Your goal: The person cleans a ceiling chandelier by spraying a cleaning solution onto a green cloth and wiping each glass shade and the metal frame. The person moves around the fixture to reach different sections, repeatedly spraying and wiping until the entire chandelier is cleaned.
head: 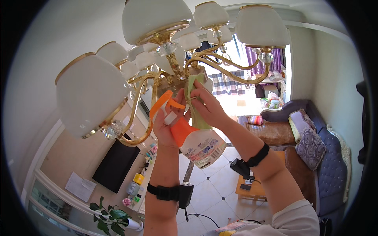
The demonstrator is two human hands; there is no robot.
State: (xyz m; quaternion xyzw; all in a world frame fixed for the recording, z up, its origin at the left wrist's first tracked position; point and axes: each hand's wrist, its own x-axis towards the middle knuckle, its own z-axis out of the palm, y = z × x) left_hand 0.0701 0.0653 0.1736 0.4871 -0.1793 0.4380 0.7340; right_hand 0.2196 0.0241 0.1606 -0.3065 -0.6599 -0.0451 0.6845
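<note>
My left hand (165,126) grips a spray bottle (203,147) around its neck. The bottle has an orange trigger head, an orange collar and a white body with a printed label, and it tilts down to the right. In my right hand (209,106) is a light green cloth (196,110), pinched between thumb and fingers. The cloth's upper end lies against the central metal hub (174,84) of a brass chandelier (134,141). Curved arms spread from that hub to white glass shades (91,94), with faceted crystal balls (114,129) beneath them.
Chandelier arms and shades surround both hands. Below stand a wooden table (251,193) with a phone on it and a tufted blue sofa (330,159) with cushions. A wall-mounted television (116,165) and a potted plant (112,216) are at left. Wrist-strapped devices trail a cable (203,216).
</note>
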